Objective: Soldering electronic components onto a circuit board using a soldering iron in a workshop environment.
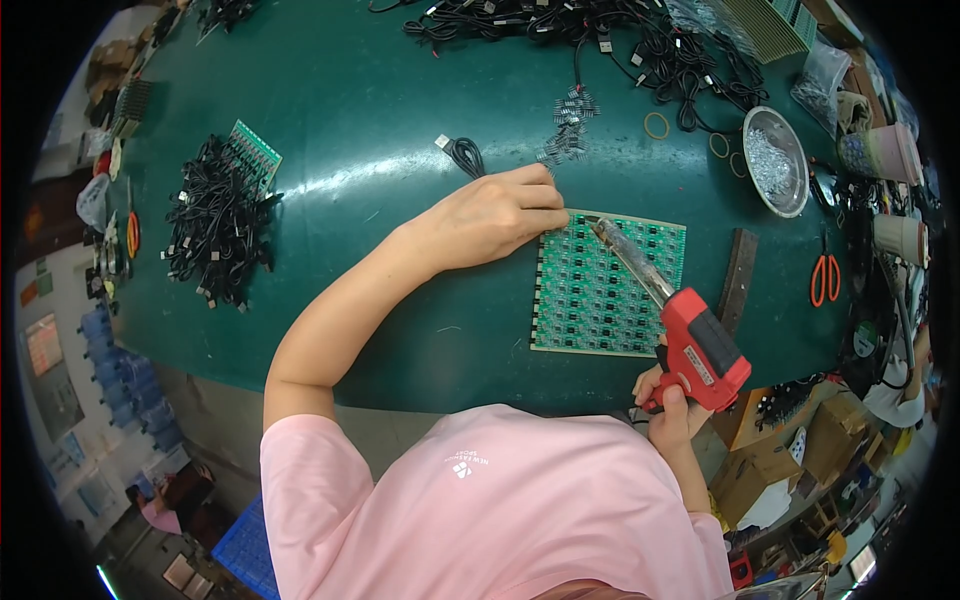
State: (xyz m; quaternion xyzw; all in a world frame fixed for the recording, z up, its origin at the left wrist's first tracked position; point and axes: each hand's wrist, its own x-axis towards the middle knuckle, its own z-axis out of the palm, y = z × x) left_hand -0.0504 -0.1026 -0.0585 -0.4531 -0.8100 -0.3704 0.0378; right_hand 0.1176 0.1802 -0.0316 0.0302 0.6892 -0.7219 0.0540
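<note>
My left hand [505, 212] has its fingers closed at the top-left corner of a green panel of small circuit boards [578, 300]; whatever it pinches is hidden or too small to make out. My right hand [676, 420] grips a red and black soldering gun [705, 350], its long metal tip angled over the upper-left part of the panel, close to my left fingertips. Just beyond my left hand lie a coiled black cable with a plug [463, 155] and a cluster of small dark parts [570, 125].
Black cable heaps [215, 215] lie left and at the back [700, 70]. To the right are a metal bowl of small pieces [768, 160], a bar [738, 280], orange-handled scissors [825, 280], rubber bands [656, 126] and cups [880, 155]. Another person [895, 395] is at the far right.
</note>
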